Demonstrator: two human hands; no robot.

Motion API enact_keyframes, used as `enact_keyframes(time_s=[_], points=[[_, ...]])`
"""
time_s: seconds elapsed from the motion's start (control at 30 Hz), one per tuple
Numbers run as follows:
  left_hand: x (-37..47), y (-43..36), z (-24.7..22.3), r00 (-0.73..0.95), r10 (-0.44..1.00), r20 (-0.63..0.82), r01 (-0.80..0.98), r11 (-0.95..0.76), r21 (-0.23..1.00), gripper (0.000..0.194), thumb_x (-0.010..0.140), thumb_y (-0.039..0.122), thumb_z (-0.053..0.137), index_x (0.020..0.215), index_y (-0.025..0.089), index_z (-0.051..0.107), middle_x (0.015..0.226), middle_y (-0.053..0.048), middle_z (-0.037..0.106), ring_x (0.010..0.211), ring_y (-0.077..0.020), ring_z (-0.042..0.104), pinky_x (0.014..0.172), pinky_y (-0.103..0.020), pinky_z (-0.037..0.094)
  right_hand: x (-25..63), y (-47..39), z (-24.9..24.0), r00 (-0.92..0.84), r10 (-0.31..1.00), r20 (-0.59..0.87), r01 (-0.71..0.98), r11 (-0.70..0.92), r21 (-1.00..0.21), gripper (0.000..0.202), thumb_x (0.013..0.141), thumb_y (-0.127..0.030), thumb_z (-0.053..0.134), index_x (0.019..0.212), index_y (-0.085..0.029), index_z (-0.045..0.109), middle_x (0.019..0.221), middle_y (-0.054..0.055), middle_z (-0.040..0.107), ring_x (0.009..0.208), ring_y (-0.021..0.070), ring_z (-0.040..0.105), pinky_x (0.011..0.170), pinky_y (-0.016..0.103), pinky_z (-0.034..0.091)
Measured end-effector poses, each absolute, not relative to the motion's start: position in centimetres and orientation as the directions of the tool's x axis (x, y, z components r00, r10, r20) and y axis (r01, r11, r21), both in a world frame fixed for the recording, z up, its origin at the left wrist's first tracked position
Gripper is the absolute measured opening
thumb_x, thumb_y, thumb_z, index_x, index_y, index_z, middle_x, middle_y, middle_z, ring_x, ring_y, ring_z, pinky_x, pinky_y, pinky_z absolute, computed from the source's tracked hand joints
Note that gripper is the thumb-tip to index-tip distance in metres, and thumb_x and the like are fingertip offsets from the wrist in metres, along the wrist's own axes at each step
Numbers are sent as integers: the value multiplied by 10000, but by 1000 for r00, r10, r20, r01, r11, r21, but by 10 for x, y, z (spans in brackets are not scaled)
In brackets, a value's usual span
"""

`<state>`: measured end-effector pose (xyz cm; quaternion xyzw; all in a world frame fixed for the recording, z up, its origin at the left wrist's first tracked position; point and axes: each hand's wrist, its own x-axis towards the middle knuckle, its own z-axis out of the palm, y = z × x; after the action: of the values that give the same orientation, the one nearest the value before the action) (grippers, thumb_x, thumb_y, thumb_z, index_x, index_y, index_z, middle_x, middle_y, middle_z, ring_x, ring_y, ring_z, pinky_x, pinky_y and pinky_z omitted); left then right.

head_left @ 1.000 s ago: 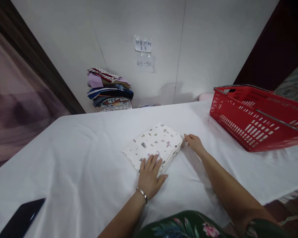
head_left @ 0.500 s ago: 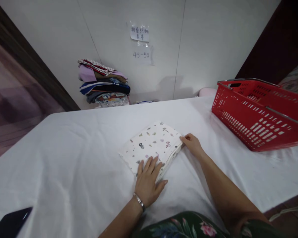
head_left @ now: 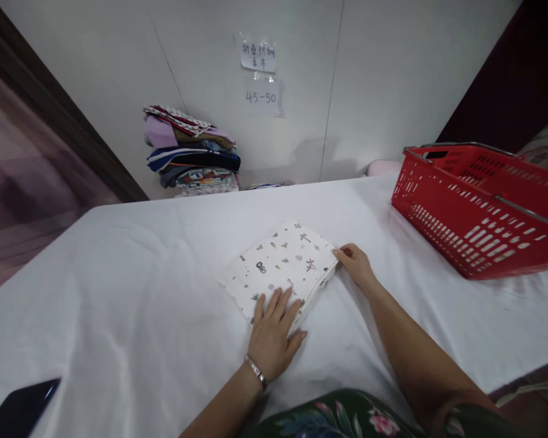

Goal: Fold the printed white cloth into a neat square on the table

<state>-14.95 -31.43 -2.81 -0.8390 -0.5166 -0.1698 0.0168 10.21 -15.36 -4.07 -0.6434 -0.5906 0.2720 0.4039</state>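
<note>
A white cloth [head_left: 281,258] with small printed plants and figures lies folded in several layers, set at a slant on the white-covered table [head_left: 141,292]. My left hand [head_left: 274,331], with a silver bracelet at the wrist, rests flat on the near edge of the cloth, fingers spread and thumb out to the side. At the cloth's right corner, my right hand [head_left: 355,263] pinches the layers between thumb and fingers. The tips of the right hand's other fingers are partly hidden.
A red plastic basket [head_left: 475,213] with metal handles stands at the right of the table. Beyond the far edge, folded fabrics [head_left: 192,149] are stacked against the wall. A dark phone-like object [head_left: 22,407] lies at the near left. Handwritten papers [head_left: 259,79] hang on the wall.
The view has shifted very slightly. Both hands stay at the same places on the cloth, and its right edge looks a little flatter.
</note>
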Motion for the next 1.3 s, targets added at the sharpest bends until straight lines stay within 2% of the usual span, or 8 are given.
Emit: enact_keyframes(time_s=[0.2, 0.37, 0.57, 0.7, 0.83, 0.93, 1.07, 1.3], points=[[-150, -314, -29, 407, 851, 333, 871, -471, 141, 500, 833, 402, 513, 1306, 249, 457, 1419, -85, 386, 1305, -306, 325, 1061, -550, 219, 107, -161, -25, 181, 966, 183, 459, 81, -885, 356, 748, -520, 512, 743, -182, 623, 662, 26, 602, 644, 170, 522, 582, 267, 394], [-149, -314, -30, 407, 856, 320, 873, -467, 141, 502, 833, 396, 511, 1308, 244, 451, 1431, -83, 369, 1312, -306, 315, 1062, -551, 215, 102, -169, -13, 31, 995, 91, 594, 55, -803, 281, 729, -449, 536, 678, -198, 651, 636, 9, 621, 616, 163, 530, 572, 261, 382], [-149, -314, -29, 399, 855, 330, 870, -467, 160, 500, 824, 385, 527, 1300, 248, 463, 1422, -81, 383, 1301, -306, 334, 1058, -540, 232, 97, -171, -17, -22, 1000, -3, 673, 13, -739, 321, 708, -489, 551, 597, -205, 651, 567, 1, 607, 552, 150, 508, 502, 255, 339], [-149, -314, -29, 396, 858, 327, 871, -464, 163, 502, 819, 373, 533, 1299, 247, 462, 1421, -82, 384, 1305, -301, 328, 1064, -534, 225, 92, -172, -16, -5, 998, -59, 576, -46, -816, 326, 660, -510, 605, 605, -192, 650, 546, -4, 586, 514, 128, 472, 475, 245, 326], [-149, -314, -29, 395, 862, 317, 874, -459, 159, 498, 825, 379, 521, 1299, 242, 459, 1427, -81, 375, 1308, -304, 322, 1061, -546, 221, 90, -176, -9, -57, 973, -225, 366, -189, -911, 331, 637, -517, 638, 660, -187, 635, 435, -46, 462, 411, 91, 359, 412, 233, 246], [-149, -315, -29, 401, 864, 305, 877, -458, 144, 503, 831, 383, 510, 1309, 239, 447, 1435, -80, 363, 1313, -303, 312, 1062, -550, 214, 88, -178, -7, -104, 941, -321, 232, -291, -928, 334, 633, -517, 651, 611, -194, 569, 416, -59, 429, 377, 76, 319, 387, 224, 198], [-149, -315, -29, 406, 865, 294, 879, -458, 134, 495, 837, 381, 499, 1307, 233, 449, 1438, -81, 357, 1319, -301, 300, 1068, -548, 198, 84, -178, -11, -76, 948, -308, 183, -291, -939, 370, 641, -493, 654, 518, -202, 462, 398, -61, 408, 353, 69, 308, 377, 225, 182], [-148, -315, -28, 397, 868, 299, 872, -458, 171, 496, 831, 380, 512, 1305, 249, 450, 1437, -71, 360, 1317, -298, 306, 1072, -537, 197, 90, -174, -16, -64, 962, -265, 140, -255, -957, 330, 658, -396, 628, 493, -204, 417, 415, -63, 404, 377, 72, 337, 397, 231, 232]])
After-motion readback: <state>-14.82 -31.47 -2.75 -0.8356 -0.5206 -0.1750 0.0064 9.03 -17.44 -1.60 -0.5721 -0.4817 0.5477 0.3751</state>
